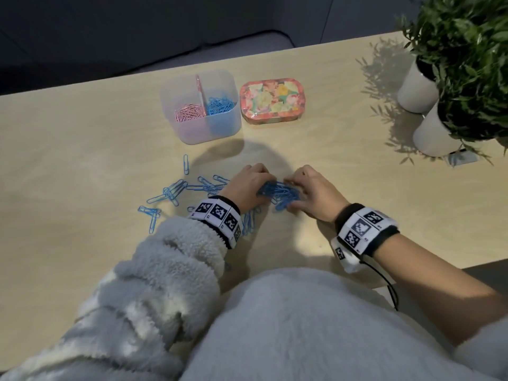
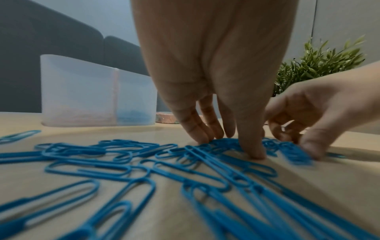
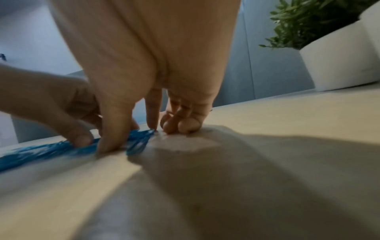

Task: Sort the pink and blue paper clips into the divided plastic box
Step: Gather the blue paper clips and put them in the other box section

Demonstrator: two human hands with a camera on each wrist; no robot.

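your left hand (image 1: 243, 188) and right hand (image 1: 316, 192) close in from either side on a heap of blue clips (image 1: 279, 195) lying on the table (image 1: 82, 149) between them. both grips are curled, fingertips pressing at the heap's edges, gathering rather than lifting; nothing is clearly off the table. the box (image 1: 200, 132) stands straight ahead and a little left, its blue half on the right, so the left hand is nearer. more loose clips (image 1: 170, 192) lie scattered to your left.
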